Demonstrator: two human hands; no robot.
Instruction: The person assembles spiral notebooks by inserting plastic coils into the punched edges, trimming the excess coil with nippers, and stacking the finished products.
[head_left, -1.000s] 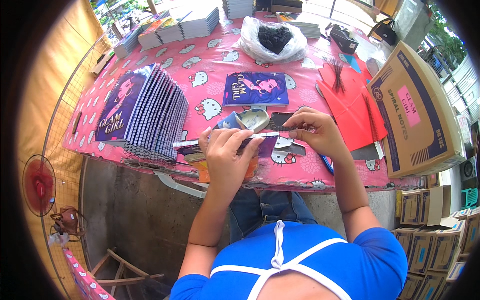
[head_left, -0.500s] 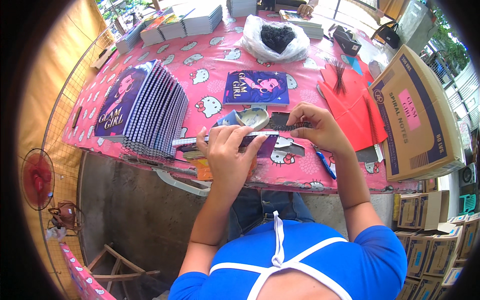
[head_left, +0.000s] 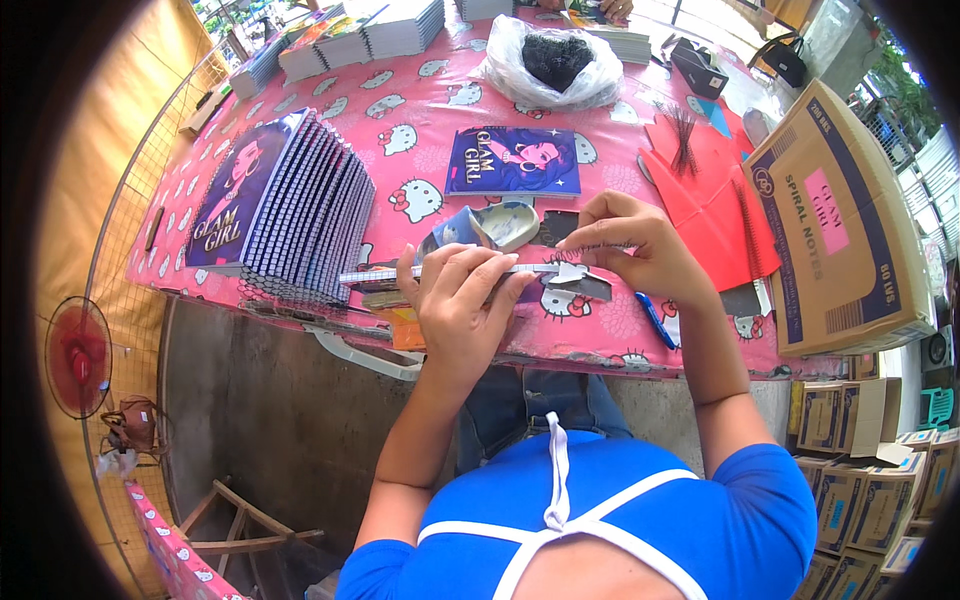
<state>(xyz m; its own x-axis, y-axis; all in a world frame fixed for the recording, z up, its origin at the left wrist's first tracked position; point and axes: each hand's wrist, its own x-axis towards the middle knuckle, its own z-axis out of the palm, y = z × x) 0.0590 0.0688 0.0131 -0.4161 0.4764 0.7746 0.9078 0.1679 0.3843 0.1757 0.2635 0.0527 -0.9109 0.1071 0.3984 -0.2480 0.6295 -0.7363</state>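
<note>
Black coil is pinched between the thumb and fingers of the right hand, at the right end of the notebook. The left hand clasps the notebook, edge upward, near the table's front edge. Pen lies beside the right forearm; notebook stack stands left.

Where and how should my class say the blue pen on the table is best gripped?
Probably mid-barrel: pinch the blue pen across its narrow width, coming from above and slightly left. It lies flat and slanted on the pink tablecloth, with the right forearm just to its right.
</note>
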